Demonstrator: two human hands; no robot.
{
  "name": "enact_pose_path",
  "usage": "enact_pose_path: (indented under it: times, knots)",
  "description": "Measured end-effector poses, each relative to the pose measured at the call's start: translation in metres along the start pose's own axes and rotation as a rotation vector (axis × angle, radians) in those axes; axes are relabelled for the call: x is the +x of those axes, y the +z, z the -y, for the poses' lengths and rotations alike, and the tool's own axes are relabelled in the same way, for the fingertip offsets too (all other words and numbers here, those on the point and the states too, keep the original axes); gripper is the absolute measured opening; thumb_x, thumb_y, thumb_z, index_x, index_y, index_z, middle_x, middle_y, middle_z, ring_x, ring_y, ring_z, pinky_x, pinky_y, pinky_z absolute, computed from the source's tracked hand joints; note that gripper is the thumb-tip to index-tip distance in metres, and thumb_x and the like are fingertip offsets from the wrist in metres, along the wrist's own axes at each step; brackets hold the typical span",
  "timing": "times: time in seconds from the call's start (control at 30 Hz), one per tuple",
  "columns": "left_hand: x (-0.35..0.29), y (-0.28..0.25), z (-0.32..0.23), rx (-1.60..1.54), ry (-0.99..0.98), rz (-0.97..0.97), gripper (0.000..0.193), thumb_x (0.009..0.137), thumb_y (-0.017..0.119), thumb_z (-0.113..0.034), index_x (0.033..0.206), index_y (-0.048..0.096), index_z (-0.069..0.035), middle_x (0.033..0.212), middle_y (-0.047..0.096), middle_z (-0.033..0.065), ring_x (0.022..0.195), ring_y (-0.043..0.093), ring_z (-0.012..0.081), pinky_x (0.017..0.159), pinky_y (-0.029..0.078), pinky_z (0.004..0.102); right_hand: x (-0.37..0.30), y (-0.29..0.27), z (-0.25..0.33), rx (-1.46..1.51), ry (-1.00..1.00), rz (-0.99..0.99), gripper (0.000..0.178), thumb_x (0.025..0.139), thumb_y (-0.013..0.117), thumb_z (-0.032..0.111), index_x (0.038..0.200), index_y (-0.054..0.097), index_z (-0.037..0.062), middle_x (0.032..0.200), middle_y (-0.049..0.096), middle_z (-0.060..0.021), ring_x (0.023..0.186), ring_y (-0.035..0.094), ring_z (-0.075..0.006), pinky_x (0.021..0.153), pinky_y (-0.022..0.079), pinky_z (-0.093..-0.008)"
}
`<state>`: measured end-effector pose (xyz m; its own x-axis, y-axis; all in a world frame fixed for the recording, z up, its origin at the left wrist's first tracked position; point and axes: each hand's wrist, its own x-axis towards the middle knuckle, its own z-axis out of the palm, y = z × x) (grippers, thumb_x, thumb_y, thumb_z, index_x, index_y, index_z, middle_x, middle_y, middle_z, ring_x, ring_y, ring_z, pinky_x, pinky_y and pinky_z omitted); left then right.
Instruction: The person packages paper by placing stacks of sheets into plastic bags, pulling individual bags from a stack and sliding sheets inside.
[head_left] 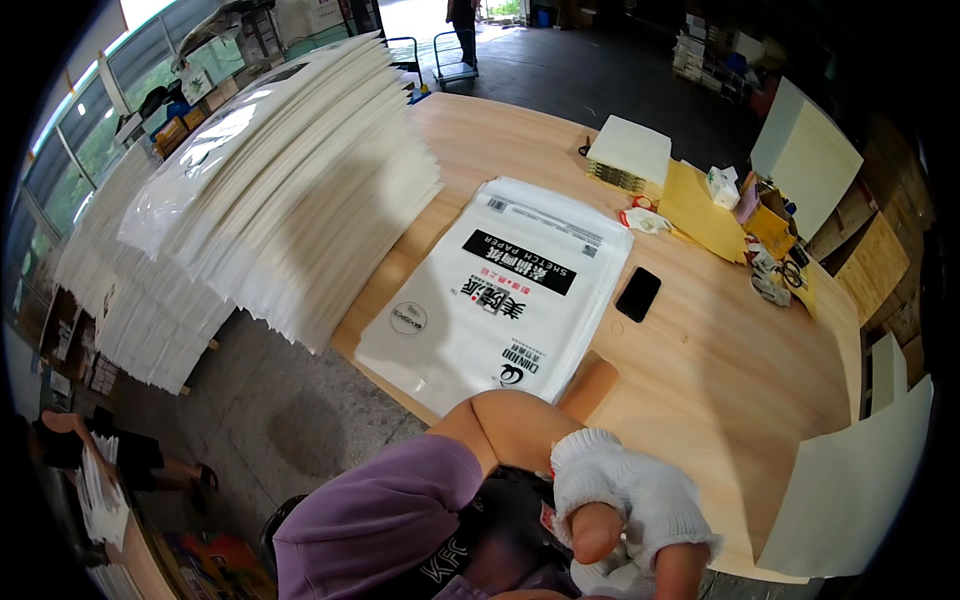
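My left hand (635, 478), in a white knit glove with bare fingertips, is drawn in close to my body at the table's near edge. Its thumb is bent, and whatever the fingers close on is hidden. Against it is my right hand (688, 545), also in a white glove, with only the cuff and some skin showing; its fingers are hidden. Beyond them a white printed plastic paper bag (450, 320) lies flat on the wooden table (690, 370), touched by neither hand. A black phone (638, 294) lies to the right of the bag.
Tall stacks of white packs (300, 170) stand at left. Far right hold a paper pile (630, 150), yellow envelopes (700, 205), a tissue pack (722, 187) and scissors (793, 274). White board (850, 480) stands at the right edge. Another person (90, 450) is at lower left.
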<state>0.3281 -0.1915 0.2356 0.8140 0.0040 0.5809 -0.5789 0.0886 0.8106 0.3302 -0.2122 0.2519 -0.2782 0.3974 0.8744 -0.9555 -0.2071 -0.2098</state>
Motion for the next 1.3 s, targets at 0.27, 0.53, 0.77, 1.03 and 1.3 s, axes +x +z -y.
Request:
enact_pose_path:
  times: [0.27,0.53,0.77,1.03,1.3]
  knots:
    - [-0.003,-0.018,-0.009,-0.135,0.077,0.046,0.046,0.092,0.062,-0.028,0.118,0.054,0.009,0.088,0.064,0.0137,0.080,0.062,0.0230,0.073,0.050,0.0336,0.037,-0.020,-0.014,-0.220,-0.308,0.105,0.011,0.088,0.061,-0.004,0.088,0.073,-0.0044,0.089,0.071,-0.0077,0.087,0.064,-0.0160,0.071,0.040,-0.0123]
    - [-0.001,-0.022,-0.019,-0.191,0.156,0.055,0.049,0.091,0.063,-0.029,0.119,0.052,0.010,0.088,0.064,0.0129,0.078,0.062,0.0225,0.072,0.050,0.0335,0.012,-0.041,-0.029,-1.092,-1.056,-0.034,0.065,0.091,0.064,0.025,0.119,0.040,-0.0293,0.067,0.052,-0.0065,0.050,0.040,-0.0076,0.049,0.031,-0.0138]
    - [-0.002,-0.020,-0.033,-0.225,0.189,0.071,0.052,0.090,0.064,-0.030,0.121,0.050,0.010,0.087,0.063,0.0123,0.077,0.061,0.0221,0.071,0.050,0.0334,-0.034,-0.065,-0.009,-1.012,-0.114,0.088,0.051,0.094,0.059,0.024,0.119,0.047,-0.0180,0.080,0.055,-0.0052,0.067,0.047,-0.0082,0.063,0.036,-0.0190]
    - [-0.056,-0.048,-0.055,-0.356,0.307,-0.136,0.056,0.090,0.065,-0.031,0.123,0.049,0.011,0.086,0.063,0.0115,0.076,0.061,0.0216,0.070,0.050,0.0333,-0.241,-0.091,0.026,-0.803,0.987,-1.122,0.025,0.097,0.054,0.017,0.113,0.064,-0.0010,0.105,0.066,-0.0054,0.095,0.059,-0.0089,0.087,0.047,-0.0260]
    - [-0.277,-0.110,0.183,0.978,-0.962,-1.011,0.067,0.095,0.055,-0.045,0.139,0.037,0.003,0.135,0.050,0.0202,0.129,0.045,0.0263,0.106,0.038,0.0362,-0.274,-0.142,0.033,-1.851,1.010,-1.134,0.063,0.086,0.068,0.036,0.133,0.047,0.0012,0.124,0.058,-0.0209,0.102,0.063,-0.0327,0.086,0.052,-0.0397]
